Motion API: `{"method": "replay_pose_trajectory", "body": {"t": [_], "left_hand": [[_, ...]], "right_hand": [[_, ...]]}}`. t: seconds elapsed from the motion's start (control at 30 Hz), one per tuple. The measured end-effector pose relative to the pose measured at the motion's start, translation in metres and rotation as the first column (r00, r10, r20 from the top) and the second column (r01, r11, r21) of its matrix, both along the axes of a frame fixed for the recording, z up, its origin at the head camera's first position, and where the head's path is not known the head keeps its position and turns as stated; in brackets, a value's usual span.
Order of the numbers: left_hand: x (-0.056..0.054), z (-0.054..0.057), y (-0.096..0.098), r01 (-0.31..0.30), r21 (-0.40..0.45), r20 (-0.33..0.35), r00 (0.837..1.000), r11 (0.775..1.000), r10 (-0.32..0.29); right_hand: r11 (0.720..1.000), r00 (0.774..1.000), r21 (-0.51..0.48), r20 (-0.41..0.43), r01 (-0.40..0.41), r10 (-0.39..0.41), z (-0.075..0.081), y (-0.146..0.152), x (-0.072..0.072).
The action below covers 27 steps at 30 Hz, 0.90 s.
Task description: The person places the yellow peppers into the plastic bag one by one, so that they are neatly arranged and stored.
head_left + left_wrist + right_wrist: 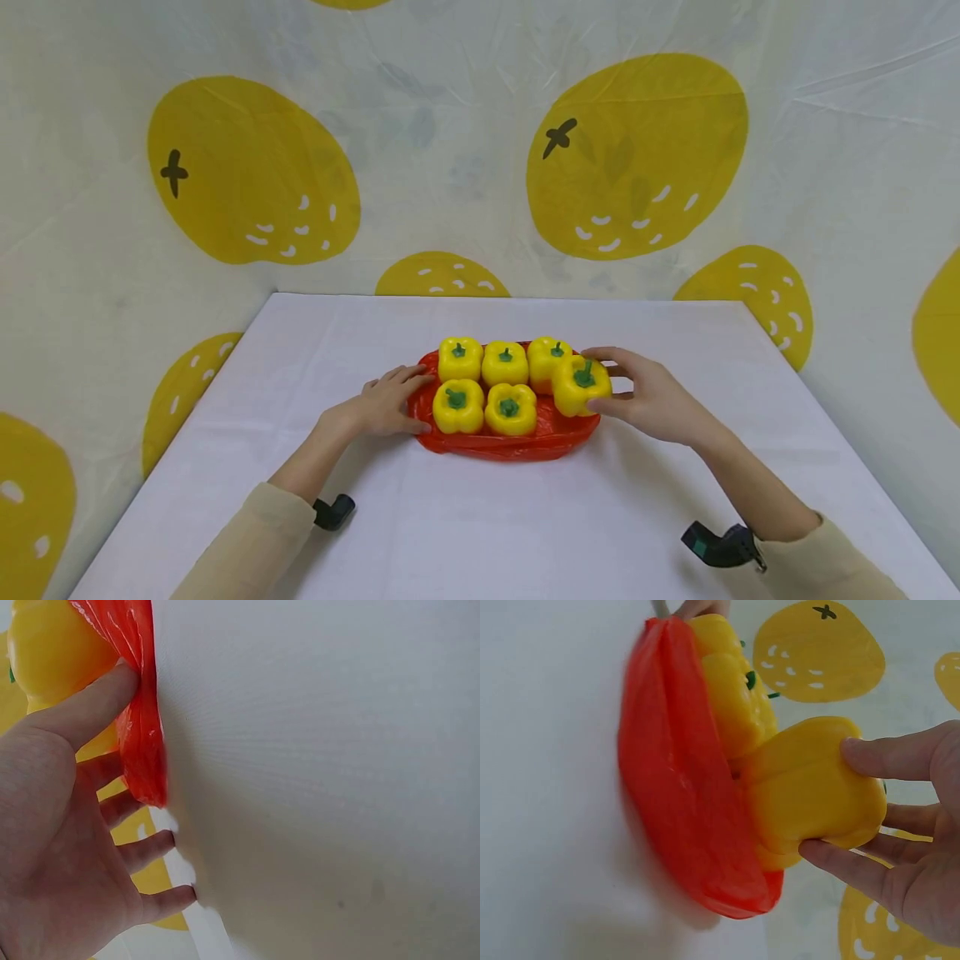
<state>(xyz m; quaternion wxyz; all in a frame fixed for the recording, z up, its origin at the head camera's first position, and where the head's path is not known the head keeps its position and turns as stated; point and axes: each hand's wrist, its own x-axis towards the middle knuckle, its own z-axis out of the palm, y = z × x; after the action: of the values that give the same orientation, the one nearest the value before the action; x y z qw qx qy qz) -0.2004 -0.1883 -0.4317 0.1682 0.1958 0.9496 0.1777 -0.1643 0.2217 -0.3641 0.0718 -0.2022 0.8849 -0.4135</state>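
Note:
My right hand (663, 398) grips a yellow bell pepper (567, 393), thumb on one side and fingers on the other. This pepper is tilted above the right end of a long tray covered in red plastic (502, 448), overlapping a back-row pepper (545, 357). In the right wrist view, the gripped pepper (810, 787) stands out over the red rim. My left hand (384, 406) rests at the tray's left end with fingers spread. In the left wrist view, its thumb (112, 694) touches the red plastic (142, 761), and the outer fingers reach the tabletop.
Several more yellow peppers with green stems stand in two rows on the tray, among them a front one (511, 414). White cloth covers the table (465, 525). Behind it hangs a pale curtain (450, 150) printed with large yellow fruit. A dark wrist camera (722, 546) sits below the right forearm.

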Motion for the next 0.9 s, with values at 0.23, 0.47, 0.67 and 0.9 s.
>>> {"method": "replay_pose_trajectory", "body": {"t": [0.23, 0.47, 0.67, 0.9], "left_hand": [[-0.001, -0.001, 0.002, 0.008, -0.003, -0.004, 1.000, 1.000, -0.008], [0.000, -0.001, 0.002, 0.005, 0.000, 0.004, 1.000, 1.000, -0.005], [0.001, 0.001, 0.000, -0.002, 0.003, 0.004, 1.000, 1.000, 0.002], [0.000, 0.001, 0.000, 0.004, 0.027, 0.002, 1.000, 1.000, -0.004]], "right_hand": [[1.000, 0.999, 0.019, 0.023, 0.021, -0.022, -0.010, -0.009, 0.003], [0.999, 0.999, 0.031, 0.019, 0.032, -0.033, -0.022, -0.015, 0.005], [0.996, 0.998, 0.059, 0.018, 0.066, -0.067, -0.035, -0.022, 0.005], [0.994, 0.997, 0.081, 0.025, 0.076, -0.078, -0.040, -0.028, 0.005]]}}
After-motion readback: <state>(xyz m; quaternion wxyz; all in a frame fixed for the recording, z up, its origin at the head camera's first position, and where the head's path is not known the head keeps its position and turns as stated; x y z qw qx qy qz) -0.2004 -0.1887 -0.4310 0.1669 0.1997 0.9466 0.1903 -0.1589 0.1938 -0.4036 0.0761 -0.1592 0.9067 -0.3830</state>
